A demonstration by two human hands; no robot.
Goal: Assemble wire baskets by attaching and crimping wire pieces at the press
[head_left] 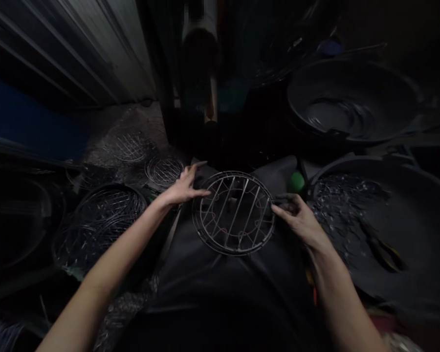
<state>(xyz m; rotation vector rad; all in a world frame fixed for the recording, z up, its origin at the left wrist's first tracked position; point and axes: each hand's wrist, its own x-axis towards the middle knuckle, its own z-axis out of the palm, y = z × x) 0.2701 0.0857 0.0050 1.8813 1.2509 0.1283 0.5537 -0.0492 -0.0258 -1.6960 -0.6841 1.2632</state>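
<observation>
A round wire grille (237, 215) with straight cross bars and small wire loops inside its rim lies over my lap on dark cloth (205, 283). My left hand (186, 186) is open beside the grille's upper left rim, its fingers and thumb spread; the thumb reaches close to the rim, and I cannot tell whether it touches. At the right rim, my right hand (293, 215) pinches the edge between thumb and fingers. The fingertips on that side look dark and are partly lost in the dim light.
At right a wide dark basin (421, 234) holds many small metal pieces and yellow-black pliers (383, 249). Another basin (355, 78) with wire rings stands behind it. On the left are a tub heaped with wire rings (102, 220) and more grilles (165, 170). A green ball-like object (296, 182) sits near my right hand.
</observation>
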